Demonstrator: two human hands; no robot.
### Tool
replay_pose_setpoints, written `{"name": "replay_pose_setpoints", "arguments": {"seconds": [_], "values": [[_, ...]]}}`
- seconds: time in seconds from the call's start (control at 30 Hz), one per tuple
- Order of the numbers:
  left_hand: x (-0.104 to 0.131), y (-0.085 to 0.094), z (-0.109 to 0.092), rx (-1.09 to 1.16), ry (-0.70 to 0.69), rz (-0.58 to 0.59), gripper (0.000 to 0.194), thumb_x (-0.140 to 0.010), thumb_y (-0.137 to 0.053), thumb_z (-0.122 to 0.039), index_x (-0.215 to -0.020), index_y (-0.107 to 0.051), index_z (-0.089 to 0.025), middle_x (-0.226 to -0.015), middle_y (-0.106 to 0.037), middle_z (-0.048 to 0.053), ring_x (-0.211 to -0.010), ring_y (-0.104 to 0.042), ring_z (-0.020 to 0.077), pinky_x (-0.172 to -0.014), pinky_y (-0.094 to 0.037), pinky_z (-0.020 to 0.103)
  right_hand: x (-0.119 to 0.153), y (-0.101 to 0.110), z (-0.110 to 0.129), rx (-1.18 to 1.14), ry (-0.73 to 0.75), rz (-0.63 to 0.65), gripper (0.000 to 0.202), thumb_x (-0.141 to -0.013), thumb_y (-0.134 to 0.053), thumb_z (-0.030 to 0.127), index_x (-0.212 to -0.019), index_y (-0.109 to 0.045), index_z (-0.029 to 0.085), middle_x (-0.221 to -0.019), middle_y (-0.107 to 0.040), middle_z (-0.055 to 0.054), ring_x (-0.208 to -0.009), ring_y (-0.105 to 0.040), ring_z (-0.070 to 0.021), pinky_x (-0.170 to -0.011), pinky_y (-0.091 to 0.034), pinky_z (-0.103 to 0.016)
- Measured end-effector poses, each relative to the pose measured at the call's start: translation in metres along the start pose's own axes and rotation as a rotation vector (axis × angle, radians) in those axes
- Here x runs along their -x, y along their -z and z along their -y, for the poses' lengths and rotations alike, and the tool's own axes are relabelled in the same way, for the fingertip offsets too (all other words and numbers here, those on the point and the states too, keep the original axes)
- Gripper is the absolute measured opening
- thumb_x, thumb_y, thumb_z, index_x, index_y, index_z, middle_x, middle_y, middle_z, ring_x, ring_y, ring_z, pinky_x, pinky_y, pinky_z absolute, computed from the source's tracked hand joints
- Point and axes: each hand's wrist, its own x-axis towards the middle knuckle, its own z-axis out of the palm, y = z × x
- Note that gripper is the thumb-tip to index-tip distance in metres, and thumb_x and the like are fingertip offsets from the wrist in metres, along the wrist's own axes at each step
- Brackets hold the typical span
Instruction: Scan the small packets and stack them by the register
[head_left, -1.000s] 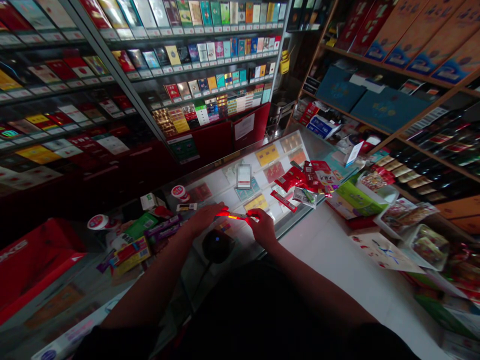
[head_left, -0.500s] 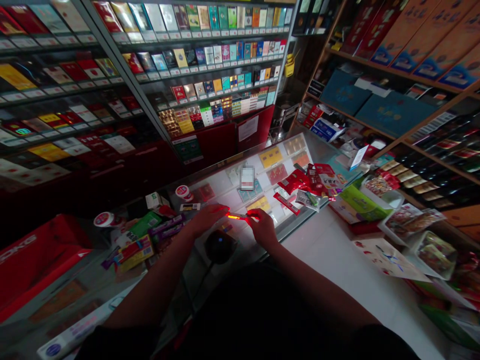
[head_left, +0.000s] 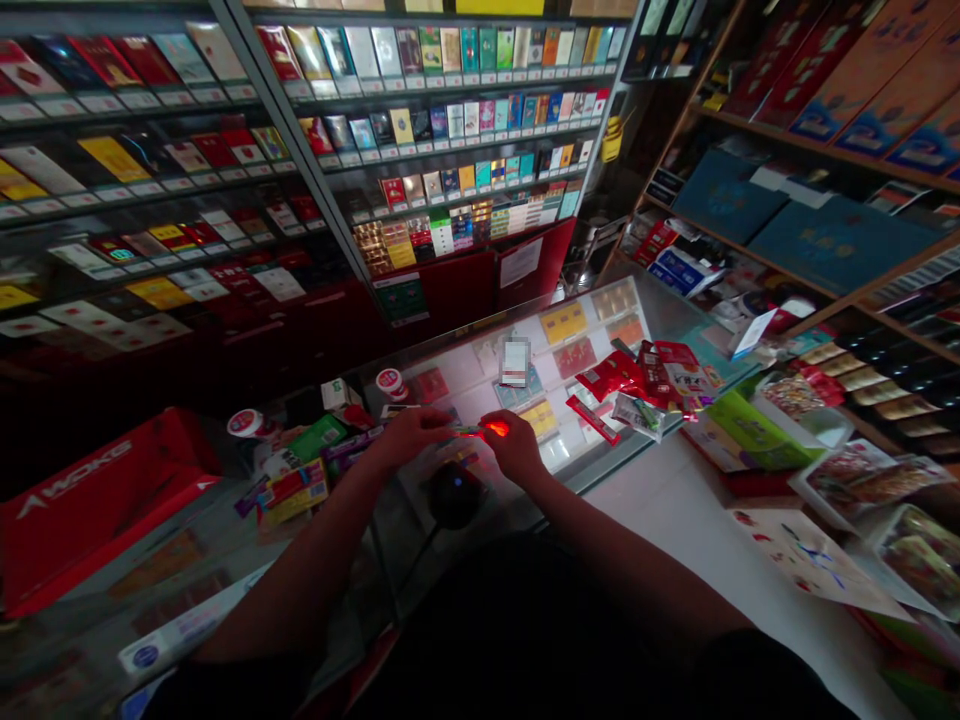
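My left hand (head_left: pixel 411 438) and my right hand (head_left: pixel 516 448) are close together over the glass counter (head_left: pixel 491 480). Both are closed, fingertips pinching opposite ends of a small thin strip-like item (head_left: pixel 469 433); its kind is too small to make out. Bright red light falls on my right fingers and along the item. Just below the hands stands a round black device (head_left: pixel 454 496) with a blue light on top and a cable. Beyond the right hand, a narrow red packet (head_left: pixel 592 419) and several red snack bags (head_left: pixel 611 374) lie on the glass.
Left of my arms are a heap of colourful snack packets (head_left: pixel 296 490), two small tubs, one of them a white-and-red tub (head_left: pixel 391 383), and a red box (head_left: pixel 105 500). Shelves of cigarette packs (head_left: pixel 450 120) line the back. Trays of packaged goods (head_left: pixel 840 460) sit at right.
The view has swung left, so everything sits further right and lower. The red light has shifted from the item's middle onto my right fingers. Both hands keep their hold.
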Motion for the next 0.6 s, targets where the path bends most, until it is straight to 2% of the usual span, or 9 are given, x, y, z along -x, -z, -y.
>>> {"name": "replay_pose_setpoints", "arguments": {"seconds": [0.17,0.3,0.4,0.5,0.6], "values": [[0.015,0.014,-0.002,-0.010,-0.002,0.081,0.046,-0.076,-0.077,-0.055,-0.105,-0.084,-0.019,-0.103,-0.083,0.007,-0.095,-0.075,0.0288,-0.087,-0.056,0.037,-0.006,-0.015,0.007,-0.049,-0.049,0.082,0.012,-0.082,-0.072,0.025,-0.094,-0.076,0.023,-0.093,-0.080,-0.002,-0.089,-0.073,-0.0212,-0.087,-0.056,-0.034],[0.029,0.025,-0.006,-0.089,-0.012,0.142,0.041,-0.076,-0.075,-0.052,-0.100,-0.083,-0.019,-0.099,-0.083,0.006,-0.092,-0.074,0.0274,-0.086,-0.055,0.035,-0.007,-0.023,0.016,-0.033,-0.011,0.150,0.011,-0.081,-0.072,0.024,-0.092,-0.075,0.023,-0.094,-0.080,-0.001,-0.088,-0.073,-0.0201,-0.087,-0.056,-0.033],[0.038,0.033,-0.002,-0.167,-0.011,0.125,0.038,-0.077,-0.072,-0.051,-0.097,-0.081,-0.019,-0.096,-0.082,0.006,-0.089,-0.074,0.0273,-0.084,-0.054,0.036,-0.006,-0.024,0.023,0.020,0.045,0.194,0.009,-0.083,-0.071,0.025,-0.092,-0.076,0.024,-0.095,-0.080,-0.001,-0.091,-0.073,-0.0207,-0.090,-0.055,-0.033],[0.048,0.040,0.010,-0.293,0.019,0.057,0.033,-0.076,-0.070,-0.048,-0.093,-0.080,-0.021,-0.094,-0.081,0.007,-0.087,-0.073,0.0276,-0.082,-0.053,0.035,-0.007,-0.023,0.023,0.085,0.113,0.206,0.008,-0.085,-0.071,0.025,-0.090,-0.077,0.025,-0.100,-0.080,-0.002,-0.097,-0.072,-0.0221,-0.095,-0.054,-0.035],[0.058,0.045,0.025,-0.463,0.093,0.009,0.023,-0.078,-0.066,-0.041,-0.086,-0.077,-0.022,-0.091,-0.078,0.008,-0.089,-0.072,0.0278,-0.081,-0.051,0.035,-0.008,-0.021,0.014,0.058,0.071,0.193,0.009,-0.084,-0.070,0.026,-0.090,-0.077,0.025,-0.097,-0.080,-0.002,-0.093,-0.073,-0.0216,-0.091,-0.056,-0.035]]}}
